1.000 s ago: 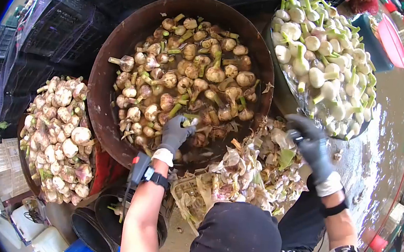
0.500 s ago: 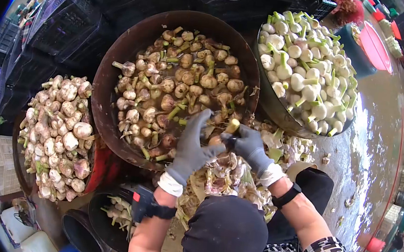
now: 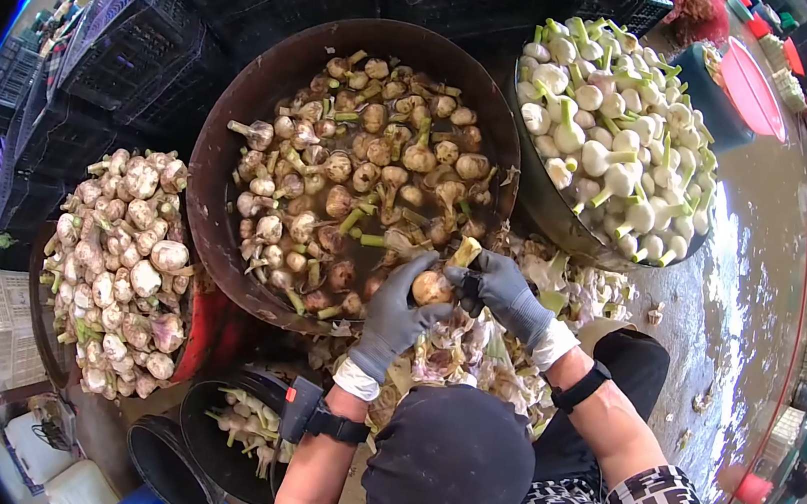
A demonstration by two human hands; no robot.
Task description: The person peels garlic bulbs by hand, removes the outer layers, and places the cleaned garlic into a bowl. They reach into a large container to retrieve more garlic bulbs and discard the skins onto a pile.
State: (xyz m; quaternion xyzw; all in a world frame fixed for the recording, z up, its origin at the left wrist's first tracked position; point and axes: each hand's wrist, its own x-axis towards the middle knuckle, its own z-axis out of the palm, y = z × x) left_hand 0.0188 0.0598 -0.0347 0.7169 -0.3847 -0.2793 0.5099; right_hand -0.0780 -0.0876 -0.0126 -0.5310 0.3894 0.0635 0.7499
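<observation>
Both hands wear grey gloves near the lower rim of a round brown tub, where unpeeled garlic bulbs float in murky water. My left hand has its fingers round a brownish garlic bulb, whose cut stem points up and right. Close beside that bulb, on its right, my right hand is closed on something small and dark that I cannot make out. Below the hands lies a heap of garlic skins and peelings.
Peeled white garlic fills a tub at upper right. Dirtier bulbs are heaped at left. Black crates stand behind. Dark buckets are at lower left, a pink basin at upper right, and wet floor at right.
My left hand has moved right and down and closed round the bulb, its fingers spread before. My right hand has shifted slightly right. The bulb now shows more plainly between the hands.
</observation>
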